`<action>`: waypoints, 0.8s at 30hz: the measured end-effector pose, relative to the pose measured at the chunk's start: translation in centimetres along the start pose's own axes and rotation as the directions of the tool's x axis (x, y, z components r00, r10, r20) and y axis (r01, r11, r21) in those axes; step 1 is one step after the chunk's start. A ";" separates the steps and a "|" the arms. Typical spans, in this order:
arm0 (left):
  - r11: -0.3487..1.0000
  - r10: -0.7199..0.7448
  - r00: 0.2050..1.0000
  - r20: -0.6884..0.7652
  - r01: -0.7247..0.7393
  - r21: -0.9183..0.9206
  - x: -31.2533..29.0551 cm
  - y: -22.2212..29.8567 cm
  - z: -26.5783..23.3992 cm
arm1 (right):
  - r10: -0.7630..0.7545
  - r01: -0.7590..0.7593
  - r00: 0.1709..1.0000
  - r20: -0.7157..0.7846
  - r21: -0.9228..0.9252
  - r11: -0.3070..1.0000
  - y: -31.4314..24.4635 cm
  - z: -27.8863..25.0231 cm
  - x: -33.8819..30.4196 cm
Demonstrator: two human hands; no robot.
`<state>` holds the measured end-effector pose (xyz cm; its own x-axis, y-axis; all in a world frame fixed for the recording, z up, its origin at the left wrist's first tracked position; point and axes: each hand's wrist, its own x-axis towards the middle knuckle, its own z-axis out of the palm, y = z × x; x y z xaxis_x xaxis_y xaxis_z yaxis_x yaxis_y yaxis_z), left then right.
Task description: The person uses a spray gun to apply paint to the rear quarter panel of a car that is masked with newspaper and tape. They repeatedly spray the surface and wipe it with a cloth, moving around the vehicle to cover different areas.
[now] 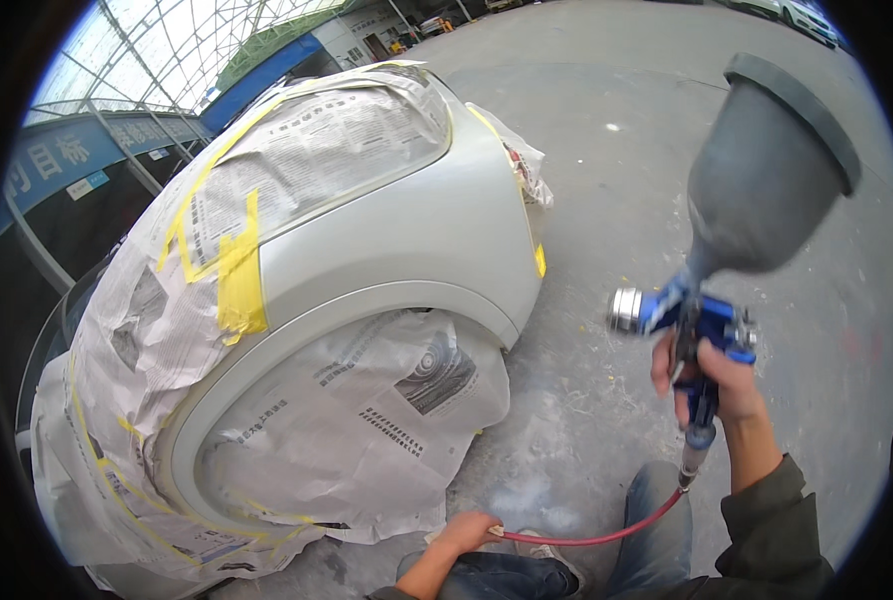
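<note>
My right hand (723, 380) is wrapped round the handle of a blue spray gun (701, 325), its silver nozzle pointing left toward the car. A grey cup with a dark lid (766, 170) sits on top of the gun. From the handle's foot a red air hose (606, 541) curves down and left. Low in the view, my left hand (471, 531) is closed on that hose. To the left stands the car's pale silver rear fender (396, 235), a gap away from the nozzle. Newspaper (356, 410) covers the wheel, and more masks the window and door, held by yellow tape (241, 285).
Grey concrete floor (586, 250) with pale dusty patches spreads behind and right of the car. My knees and a shoe (536, 549) are below the hose. A blue banner wall (61, 165) runs at the far left; another car (811, 22) stands far right.
</note>
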<state>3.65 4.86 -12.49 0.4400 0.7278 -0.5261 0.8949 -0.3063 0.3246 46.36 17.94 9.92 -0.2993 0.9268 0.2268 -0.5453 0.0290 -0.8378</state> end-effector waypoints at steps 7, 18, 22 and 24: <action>0.981 -0.162 0.976 0.146 0.143 0.135 -0.3 -0.5 -0.6 | 0.097 -0.111 0.960 -0.263 -0.039 0.993 1.6 -2.0 0.5; 0.975 -0.163 0.962 0.221 0.123 0.183 -0.9 -1.9 0.7 | 0.177 -0.165 0.899 -0.401 0.065 0.984 10.2 -6.4 -0.7; 0.967 -0.183 0.934 0.306 0.116 0.226 -1.1 -2.2 1.2 | 0.276 -0.242 0.948 -0.157 0.207 0.948 12.3 -6.2 -2.9; 0.980 -0.155 0.941 0.302 0.107 0.169 -1.0 -1.6 1.3 | 0.274 -0.236 0.953 -0.132 0.250 0.939 13.7 -7.0 -3.1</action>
<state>1.91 3.85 -13.48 0.2977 0.5470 -0.7824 0.9366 -0.3260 0.1284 45.30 18.13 -5.70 -0.3314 0.9401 -0.0792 -0.6374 -0.2850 -0.7159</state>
